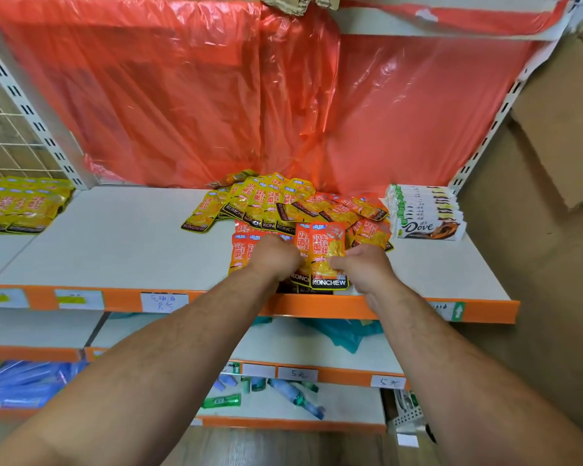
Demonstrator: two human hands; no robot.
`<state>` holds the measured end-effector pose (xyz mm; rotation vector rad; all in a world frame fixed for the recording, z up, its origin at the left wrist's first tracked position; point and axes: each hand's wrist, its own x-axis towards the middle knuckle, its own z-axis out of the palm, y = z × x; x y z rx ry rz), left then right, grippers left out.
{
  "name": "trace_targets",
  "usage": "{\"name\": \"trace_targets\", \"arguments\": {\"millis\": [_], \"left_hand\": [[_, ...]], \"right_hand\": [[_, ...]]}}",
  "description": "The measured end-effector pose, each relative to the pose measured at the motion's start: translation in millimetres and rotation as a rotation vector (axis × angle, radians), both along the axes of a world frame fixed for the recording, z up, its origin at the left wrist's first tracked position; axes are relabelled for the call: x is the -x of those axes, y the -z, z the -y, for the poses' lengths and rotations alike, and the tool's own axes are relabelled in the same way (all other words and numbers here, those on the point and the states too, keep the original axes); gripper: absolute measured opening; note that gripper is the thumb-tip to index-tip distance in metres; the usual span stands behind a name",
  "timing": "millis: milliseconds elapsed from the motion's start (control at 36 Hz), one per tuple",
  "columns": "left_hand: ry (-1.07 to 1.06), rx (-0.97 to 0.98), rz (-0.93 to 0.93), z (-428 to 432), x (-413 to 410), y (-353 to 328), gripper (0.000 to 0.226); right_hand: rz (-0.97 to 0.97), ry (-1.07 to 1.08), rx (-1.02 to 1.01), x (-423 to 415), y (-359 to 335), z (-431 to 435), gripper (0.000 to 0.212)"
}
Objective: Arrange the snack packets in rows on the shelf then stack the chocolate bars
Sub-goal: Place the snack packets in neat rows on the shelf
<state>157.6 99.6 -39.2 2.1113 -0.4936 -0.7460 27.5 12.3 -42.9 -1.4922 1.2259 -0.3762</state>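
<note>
On the white shelf (115, 250), yellow snack packets (260, 203) lie in a loose heap at the back. Orange packets (367, 216) spread to their right and front. My right hand (360, 267) pinches an orange packet (329, 253) by its right edge, above a short row of orange packets (241, 250) at the shelf's front. My left hand (276, 255) has curled fingers resting on that row and touches the held packet's left edge. A stack of white Dove chocolate bars (424, 213) sits at the shelf's right end.
Red plastic sheeting (249, 95) covers the shelf's back wall. More yellow packets (17, 203) lie in rows on the neighbouring shelf at left. Lower shelves hold bottles (293, 395) and blue items. Cardboard boxes (559, 122) stand at the right. An orange price rail (401, 309) edges the shelf.
</note>
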Motion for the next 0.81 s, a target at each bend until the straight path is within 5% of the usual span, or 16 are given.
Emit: {"name": "trace_targets", "arguments": {"millis": [250,417,500,806], "left_hand": [[-0.091,0.106,-0.122,-38.2,-25.3,-4.0,0.013],[-0.122,0.122,-0.150,-75.7,-50.9,-4.9,0.006],[-0.144,0.149,-0.161,-98.8,-66.9,-4.9,0.013],[-0.194,0.247,-0.211,-220.2,-150.9,-22.4,0.018]], "right_hand": [[0.065,-0.030,-0.075,-26.7,-6.5,-31.9,0.050],[0.077,-0.117,-0.031,-50.2,-20.8,-61.6,0.017],[0.079,-0.149,0.009,-65.6,-28.6,-82.0,0.031],[0.116,-0.228,-0.019,-161.8,-53.1,-187.7,0.025]]}}
